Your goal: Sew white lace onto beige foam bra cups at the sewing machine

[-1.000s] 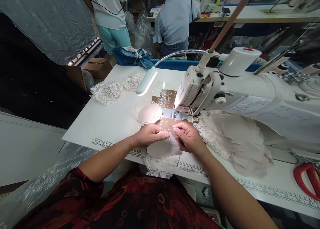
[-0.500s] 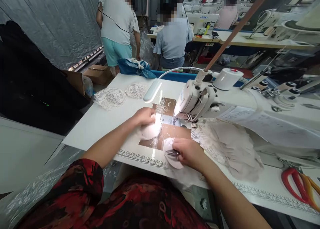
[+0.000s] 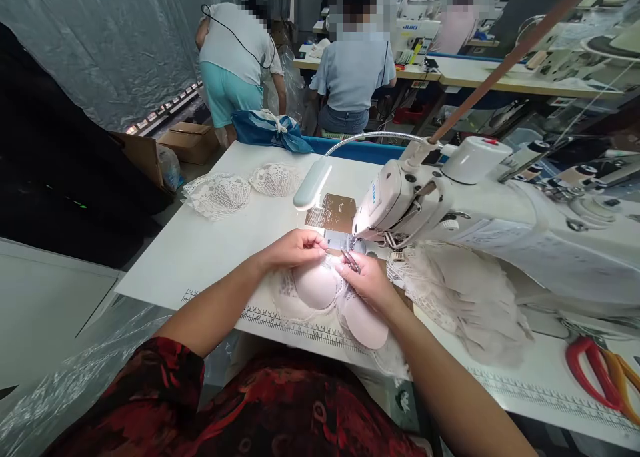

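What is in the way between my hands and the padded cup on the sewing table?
Nothing visible. The left hand pinches the top edge of the padded cup, and the right hand, holding small snips, lies right beside it.

cups (image 3: 316, 288): smooth matt cloth | lace (image 3: 220, 194): openwork white | plate (image 3: 336, 212): shiny metal | table (image 3: 210, 244): smooth matt

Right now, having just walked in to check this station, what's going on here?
A person sits at the sewing machine. Their left hand pinches the upper edge of a lace-trimmed padded cup on the table, while the right hand holds thread snips at that edge. A second cup lies beside the right wrist.
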Action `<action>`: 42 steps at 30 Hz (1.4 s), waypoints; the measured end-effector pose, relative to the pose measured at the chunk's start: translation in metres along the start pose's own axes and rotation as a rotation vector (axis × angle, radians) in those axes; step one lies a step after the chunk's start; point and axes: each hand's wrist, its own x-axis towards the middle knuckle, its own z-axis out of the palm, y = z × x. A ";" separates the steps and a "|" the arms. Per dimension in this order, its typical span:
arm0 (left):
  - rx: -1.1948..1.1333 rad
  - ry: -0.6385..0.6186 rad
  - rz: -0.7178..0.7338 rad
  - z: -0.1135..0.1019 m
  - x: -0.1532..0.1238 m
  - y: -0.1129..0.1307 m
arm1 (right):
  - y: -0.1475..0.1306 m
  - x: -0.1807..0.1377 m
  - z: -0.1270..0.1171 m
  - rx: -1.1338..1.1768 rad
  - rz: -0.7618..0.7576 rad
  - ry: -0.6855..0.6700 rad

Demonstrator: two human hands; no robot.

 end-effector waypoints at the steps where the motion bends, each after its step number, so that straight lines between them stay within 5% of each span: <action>1: 0.043 -0.015 0.025 0.002 0.000 0.001 | 0.001 -0.001 0.000 0.010 -0.012 0.002; 6: 0.168 -0.075 0.024 0.012 0.001 0.001 | -0.001 -0.006 -0.004 0.024 -0.041 -0.021; 14: -0.141 -0.211 -0.071 0.013 0.005 -0.001 | 0.008 -0.008 -0.023 0.062 -0.031 -0.086; 31: -0.159 -0.178 -0.198 0.017 0.005 -0.002 | -0.009 -0.007 -0.014 -0.024 -0.087 -0.044; 38: -0.140 -0.169 -0.177 0.021 0.005 -0.001 | -0.001 -0.009 -0.009 0.259 0.043 0.013; 42: -0.076 -0.285 -0.124 0.011 0.004 -0.002 | -0.003 -0.007 -0.009 0.270 0.102 -0.123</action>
